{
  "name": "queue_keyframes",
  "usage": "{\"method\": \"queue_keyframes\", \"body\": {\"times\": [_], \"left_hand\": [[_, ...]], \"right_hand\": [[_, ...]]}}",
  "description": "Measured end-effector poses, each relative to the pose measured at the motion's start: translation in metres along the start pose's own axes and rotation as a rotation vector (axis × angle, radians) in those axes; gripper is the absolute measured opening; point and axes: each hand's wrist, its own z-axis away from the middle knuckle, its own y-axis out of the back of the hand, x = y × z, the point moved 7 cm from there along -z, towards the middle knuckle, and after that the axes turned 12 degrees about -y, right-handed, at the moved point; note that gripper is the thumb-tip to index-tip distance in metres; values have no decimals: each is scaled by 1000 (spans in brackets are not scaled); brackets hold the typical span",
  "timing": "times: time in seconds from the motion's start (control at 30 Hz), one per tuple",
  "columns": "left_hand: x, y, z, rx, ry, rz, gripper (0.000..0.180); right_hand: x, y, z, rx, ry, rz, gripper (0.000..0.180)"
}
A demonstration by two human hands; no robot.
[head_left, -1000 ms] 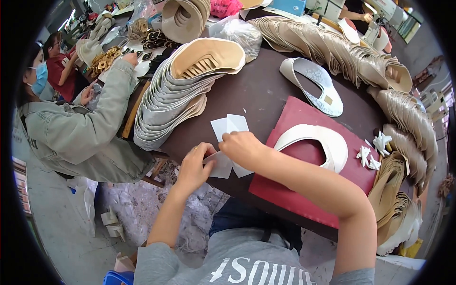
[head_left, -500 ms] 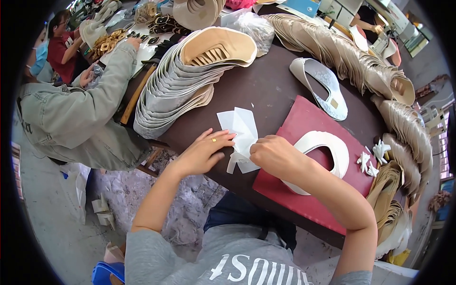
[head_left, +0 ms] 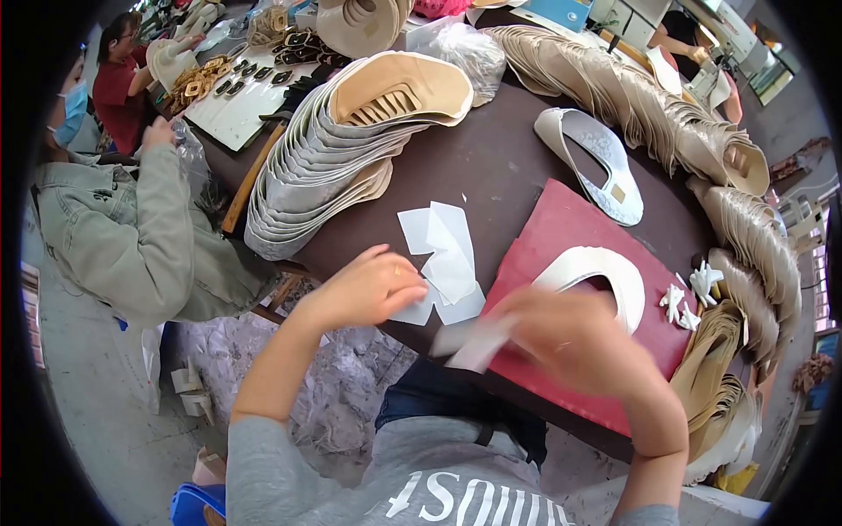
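My right hand (head_left: pixel 561 329), blurred by motion, is closed on a thin white sheet piece (head_left: pixel 478 340) over the near edge of a dark red board (head_left: pixel 517 368). The piece's exact shape is smeared. Beside a loose pile of white cut sheets (head_left: pixel 452 254), my left hand (head_left: pixel 368 285) hovers with loosely bent fingers and nothing visible in it. A white shoe-upper piece (head_left: pixel 627 285) with an oval opening lies on the board, partly behind my right hand. Small white twisted scraps (head_left: pixel 688 298) lie at the board's right edge.
A fanned stack of silvery shoe uppers (head_left: pixel 307 175) stands left on the brown table (head_left: pixel 491 158). One single shoe upper (head_left: pixel 605 167) lies beyond the board. Long rows of beige pieces (head_left: pixel 631 105) line the right edge. A masked co-worker (head_left: pixel 132 228) sits at the left.
My right hand has lifted a white piece off the pile and moved it right and nearer me. My left hand has drawn back slightly. The co-worker's arm has pulled back from the far table.
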Motion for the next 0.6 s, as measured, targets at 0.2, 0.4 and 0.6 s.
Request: {"method": "queue_keyframes", "body": {"times": [0.2, 0.4, 0.6], "left_hand": [[-53, 16, -100, 323, -117, -118, 16], [-72, 8, -139, 8, -18, -184, 12], [-61, 3, -130, 4, -11, -315, 11]], "right_hand": [[26, 76, 43, 589, -269, -151, 13], [51, 86, 110, 710, -275, -242, 13], [70, 83, 146, 796, -376, -419, 9]]}}
